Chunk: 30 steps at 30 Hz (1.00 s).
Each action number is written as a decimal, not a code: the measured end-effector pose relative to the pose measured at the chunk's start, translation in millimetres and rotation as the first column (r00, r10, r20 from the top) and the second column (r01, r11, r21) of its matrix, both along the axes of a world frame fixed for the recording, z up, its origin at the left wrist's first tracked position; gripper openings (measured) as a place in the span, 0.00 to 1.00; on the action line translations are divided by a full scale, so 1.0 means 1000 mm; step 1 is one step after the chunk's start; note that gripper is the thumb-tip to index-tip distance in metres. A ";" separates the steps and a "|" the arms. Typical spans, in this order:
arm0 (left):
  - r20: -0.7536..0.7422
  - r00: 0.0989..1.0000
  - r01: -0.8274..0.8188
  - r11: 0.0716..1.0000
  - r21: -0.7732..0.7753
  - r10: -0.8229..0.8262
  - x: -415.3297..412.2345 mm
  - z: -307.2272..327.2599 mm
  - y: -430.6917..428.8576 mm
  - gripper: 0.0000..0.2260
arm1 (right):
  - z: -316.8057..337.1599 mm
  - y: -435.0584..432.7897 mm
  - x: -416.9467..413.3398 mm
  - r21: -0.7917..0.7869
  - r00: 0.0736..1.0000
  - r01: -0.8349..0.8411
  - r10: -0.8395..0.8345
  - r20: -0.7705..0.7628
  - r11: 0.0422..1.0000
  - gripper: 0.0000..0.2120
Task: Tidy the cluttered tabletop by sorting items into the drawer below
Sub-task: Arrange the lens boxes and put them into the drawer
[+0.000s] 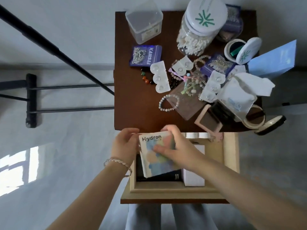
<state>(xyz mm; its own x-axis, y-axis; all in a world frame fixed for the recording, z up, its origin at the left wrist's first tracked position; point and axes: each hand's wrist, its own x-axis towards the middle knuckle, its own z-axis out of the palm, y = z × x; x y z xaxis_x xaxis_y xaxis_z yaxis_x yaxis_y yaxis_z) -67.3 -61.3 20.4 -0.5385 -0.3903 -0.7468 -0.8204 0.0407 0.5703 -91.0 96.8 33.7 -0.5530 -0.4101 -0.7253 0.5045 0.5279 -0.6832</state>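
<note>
"Hydron box (150, 165), where does it sit?" asks the first observer.

"Over the open drawer (230, 151), at the tabletop's (132, 105) six o'clock, tilted, its lower corner over a black box (166, 177) already inside. Both of the person's hands are on it."

"How do they hold it?"

"The right hand (179, 146) clasps it from three o'clock, fingers hooked over the far edge and thumb pressed on the printed face. The left hand (124, 146) curls against the edge at nine o'clock. It seems to steady the box rather than carry it."

"Why two hands for one light carton?"

"Likely for fit. The black box fills the left of the drawer and a white box (194, 178) stands at its four o'clock, so the carton has to be angled and squared before it settles flat."

"And beyond the drawer?"

"Most of the sorting looks undone. Blister packs (159, 78) and a bead bracelet (168, 102) lie mid-table. A Kansai packet (145, 55) lies at ten o'clock, a clear tub (144, 24) at eleven and a cotton-swab jar (196, 30) at one. The heap between two and four o'clock is tangled, and loose beads there could snag when lifted."
</note>
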 end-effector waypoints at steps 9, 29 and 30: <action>0.355 0.901 0.252 0.967 0.041 -0.250 0.057 -0.059 -0.033 0.18 | -0.127 -0.011 0.078 0.384 0.996 -0.081 0.057 0.074 0.920 0.15; 0.129 0.806 0.589 0.804 -0.084 -0.577 -0.027 0.027 -0.005 0.09 | 0.012 0.010 -0.025 0.386 0.940 -0.157 0.257 -0.224 0.909 0.13; 0.091 0.795 0.607 0.788 -0.102 -0.600 -0.042 0.038 0.003 0.08 | 0.028 0.020 -0.039 0.396 0.929 -0.132 0.253 -0.271 0.908 0.13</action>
<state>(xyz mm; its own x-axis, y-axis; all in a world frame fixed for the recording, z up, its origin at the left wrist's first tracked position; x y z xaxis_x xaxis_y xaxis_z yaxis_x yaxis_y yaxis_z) -109.1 -58.6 58.5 -0.6568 -0.0863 -0.7491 -0.6335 0.6020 0.4861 -129.7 117.2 61.9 -0.7105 -0.2717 -0.6491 0.1620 0.8345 -0.5266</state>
